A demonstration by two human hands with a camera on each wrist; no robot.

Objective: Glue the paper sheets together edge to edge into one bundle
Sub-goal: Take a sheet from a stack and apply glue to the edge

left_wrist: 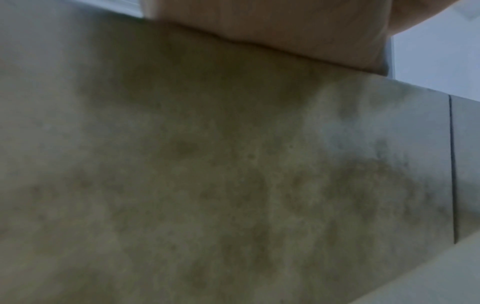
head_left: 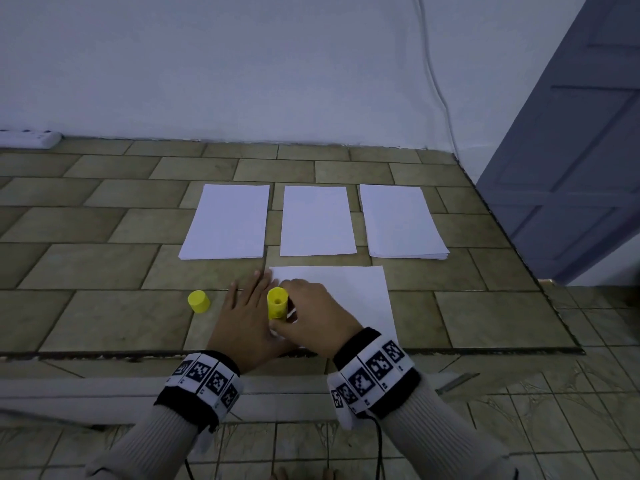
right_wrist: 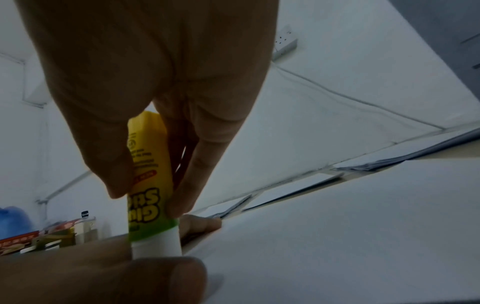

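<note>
We are kneeling over a tiled floor (head_left: 104, 271) and holding the glue stick (head_left: 277, 303) in our right hand (head_left: 311, 313), fingers and thumb curled round its yellow barrel; in the right wrist view the fingertips (right_wrist: 182, 205) are pinching the stick just above its green band, and its white end is pointing down at the near sheet (head_left: 346, 292), close to that sheet's left edge, though we cannot tell whether the tip is touching the paper. Our left hand (head_left: 246, 317) is lying flat with straight fingers, grasping nothing, pressing on the floor and the left border of the near sheet, just beside the stick. The left wrist view is showing only blurred tile and part of the palm. The yellow cap (head_left: 198, 301) is standing on the floor to the left of our left hand, apart from it. Beyond the near sheet three stacks of paper are lying side by side in a row, with narrow gaps between them: the left stack (head_left: 227, 221), the middle stack (head_left: 317, 220) and the right stack (head_left: 401, 221). A power strip (head_left: 31, 137) is lying by the wall at the far left.
</note>
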